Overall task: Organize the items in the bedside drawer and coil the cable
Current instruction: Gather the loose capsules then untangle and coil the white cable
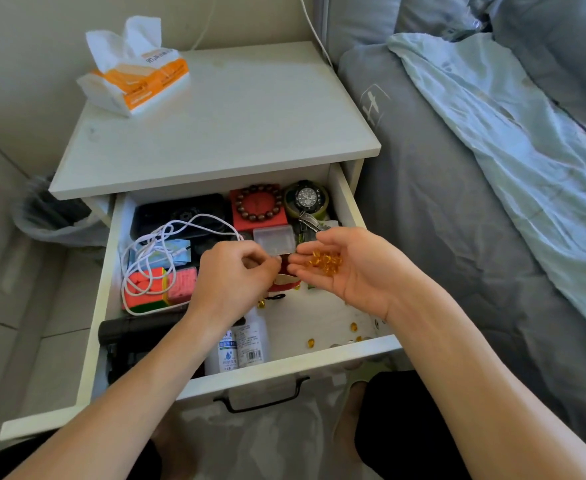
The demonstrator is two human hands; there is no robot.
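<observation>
Cupping amber capsules [324, 261] in a palm-up right hand [347, 268] over the open drawer [284, 367] | left hand [236, 271] fingertips pinched together beside it | white cable [153, 258] lies tangled at drawer's left.

I assess this as a bedroom in a home. A white wooden bedside table [215, 109] stands directly beside a bed with grey quilted bedding [440, 209] and a pale blue crumpled sheet [513, 140]. An orange-and-white soft tissue pack [135, 74] sits on the tabletop. The pulled-out white drawer [347, 199] holds personal effects: a black wristwatch [307, 197] and a brown beaded bracelet [258, 202].
</observation>
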